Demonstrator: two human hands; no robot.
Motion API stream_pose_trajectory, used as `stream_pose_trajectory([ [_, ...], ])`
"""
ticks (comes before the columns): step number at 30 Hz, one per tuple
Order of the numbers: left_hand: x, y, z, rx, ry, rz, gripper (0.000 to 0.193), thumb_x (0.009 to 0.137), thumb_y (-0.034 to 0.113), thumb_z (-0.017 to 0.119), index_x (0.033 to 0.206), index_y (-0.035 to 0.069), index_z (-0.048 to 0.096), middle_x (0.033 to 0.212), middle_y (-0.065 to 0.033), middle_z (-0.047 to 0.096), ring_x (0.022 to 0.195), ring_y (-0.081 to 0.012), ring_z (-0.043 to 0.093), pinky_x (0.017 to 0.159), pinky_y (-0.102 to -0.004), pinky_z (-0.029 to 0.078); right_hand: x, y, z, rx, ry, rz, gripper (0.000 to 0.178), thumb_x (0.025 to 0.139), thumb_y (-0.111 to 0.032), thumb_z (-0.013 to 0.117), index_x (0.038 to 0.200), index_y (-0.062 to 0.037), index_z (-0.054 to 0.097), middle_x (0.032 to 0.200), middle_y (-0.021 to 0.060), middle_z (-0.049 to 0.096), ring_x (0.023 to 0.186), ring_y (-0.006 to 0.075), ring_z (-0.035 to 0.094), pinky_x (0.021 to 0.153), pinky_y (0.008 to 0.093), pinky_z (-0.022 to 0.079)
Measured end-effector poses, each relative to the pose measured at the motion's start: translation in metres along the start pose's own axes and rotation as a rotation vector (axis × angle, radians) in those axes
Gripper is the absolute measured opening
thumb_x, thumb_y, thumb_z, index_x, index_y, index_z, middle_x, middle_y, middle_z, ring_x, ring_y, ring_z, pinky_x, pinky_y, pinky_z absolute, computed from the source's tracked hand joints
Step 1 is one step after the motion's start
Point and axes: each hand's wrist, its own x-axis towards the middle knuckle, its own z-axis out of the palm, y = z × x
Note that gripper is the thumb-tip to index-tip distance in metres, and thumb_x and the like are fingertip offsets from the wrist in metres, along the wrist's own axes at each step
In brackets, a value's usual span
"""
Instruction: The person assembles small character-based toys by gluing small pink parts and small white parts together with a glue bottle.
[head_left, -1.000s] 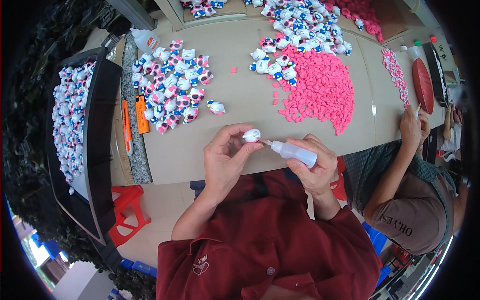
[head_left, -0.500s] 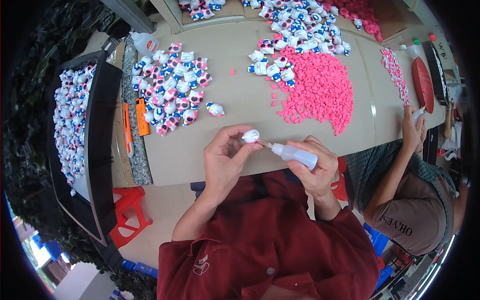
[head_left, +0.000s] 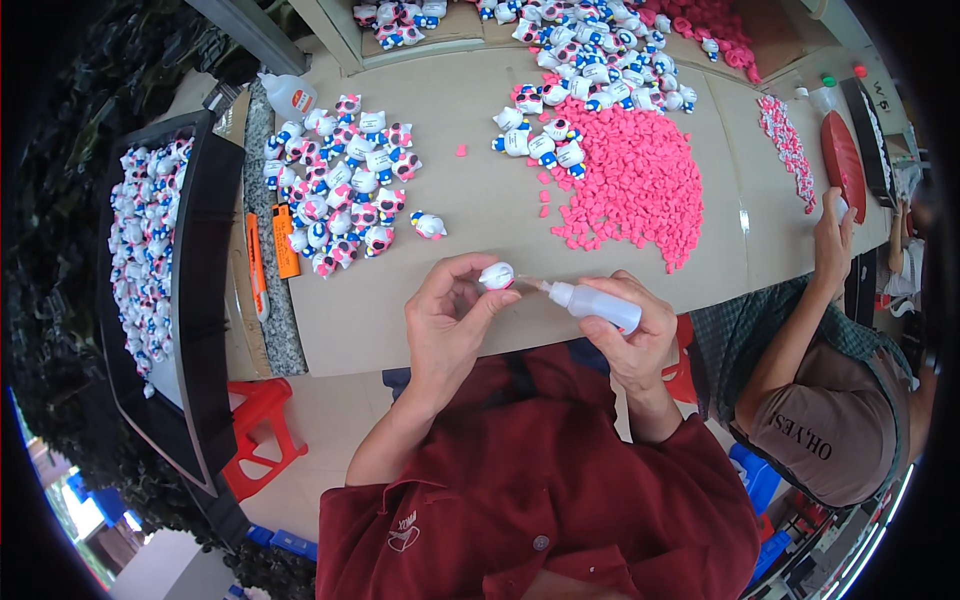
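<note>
Between the thumb and fingers of my left hand (head_left: 448,315) is a small white figurine (head_left: 497,275) with a bit of pink at its lower side. My right hand (head_left: 634,335) is closed around a translucent squeeze bottle (head_left: 597,305), tilted so that its thin nozzle points left at the figurine. The nozzle tip is close to the figurine; whether they touch I cannot tell. Both hands are over the near edge of the table (head_left: 440,130). Beyond them lies a single white and blue figurine (head_left: 428,225), beside a group of finished-looking white, pink and blue figurines (head_left: 350,175).
Small pink pieces (head_left: 640,190) form a large heap, with more figurines (head_left: 600,70) behind. At left are a black tray (head_left: 205,300) of figurines, an orange cutter (head_left: 257,265) and a white bottle (head_left: 288,95). A co-worker (head_left: 830,430) sits at right near a red dish (head_left: 843,160).
The bottle in my right hand has shifted slightly right, its nozzle drawing back a little from the figurine. The co-worker's hand has moved up a little.
</note>
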Motion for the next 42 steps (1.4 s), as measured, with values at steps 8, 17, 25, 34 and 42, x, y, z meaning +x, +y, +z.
stream_pose_trajectory([
  [8, -0.016, -0.001, -0.021, -0.051, -0.018, -0.097, 0.028, 0.078, -0.011, 0.065, 0.105, -0.005, 0.059, 0.108, -0.009, 0.057, 0.093, -0.0147, 0.061, 0.079, -0.0259, 0.053, 0.021, 0.011, 0.027, -0.23, 0.05, -0.054, 0.033, 0.07, -0.004, 0.072, 0.1, -0.0017, 0.061, 0.093, 0.0104, 0.063, 0.086, 0.0242, 0.058, 0.078, 0.0325, 0.043],
  [17, -0.037, 0.004, -0.028, -0.059, 0.027, -0.167, 0.032, 0.08, -0.01, 0.063, 0.111, -0.005, 0.058, 0.101, -0.01, 0.063, 0.091, -0.0154, 0.062, 0.081, -0.0258, 0.051, 0.019, 0.002, 0.025, -0.296, 0.157, 0.0, 0.025, 0.072, -0.005, 0.072, 0.096, -0.004, 0.064, 0.09, 0.0083, 0.064, 0.083, 0.025, 0.058, 0.075, 0.0335, 0.045],
  [25, -0.034, 0.002, -0.01, -0.141, -0.092, -0.199, 0.034, 0.081, -0.01, 0.063, 0.113, -0.004, 0.055, 0.102, -0.0112, 0.063, 0.092, -0.0151, 0.062, 0.081, -0.026, 0.051, 0.017, 0.024, -0.006, -0.566, 0.157, 0.052, 0.014, 0.074, -0.003, 0.069, 0.087, -0.0034, 0.067, 0.079, 0.008, 0.063, 0.077, 0.0245, 0.056, 0.068, 0.0337, 0.045],
  [34, -0.032, 0.001, -0.006, -0.14, -0.112, -0.17, 0.031, 0.081, -0.011, 0.062, 0.11, -0.004, 0.054, 0.103, -0.0115, 0.062, 0.093, -0.0151, 0.061, 0.079, -0.0251, 0.052, 0.025, 0.02, -0.001, -0.509, 0.153, 0.267, 0.014, 0.076, -0.006, 0.07, 0.088, -0.0022, 0.066, 0.076, 0.0067, 0.059, 0.058, 0.0145, 0.055, 0.052, 0.0286, 0.044],
  [42, -0.031, 0.002, -0.001, -0.14, -0.087, -0.162, 0.031, 0.081, -0.011, 0.062, 0.111, -0.004, 0.054, 0.103, -0.011, 0.062, 0.094, -0.0151, 0.061, 0.081, -0.0249, 0.051, 0.022, 0.025, -0.001, -0.719, 0.164, -0.024, 0.012, 0.078, 0.001, 0.064, 0.089, -0.0018, 0.066, 0.081, 0.0095, 0.059, 0.075, 0.0232, 0.06, 0.069, 0.0334, 0.047],
])
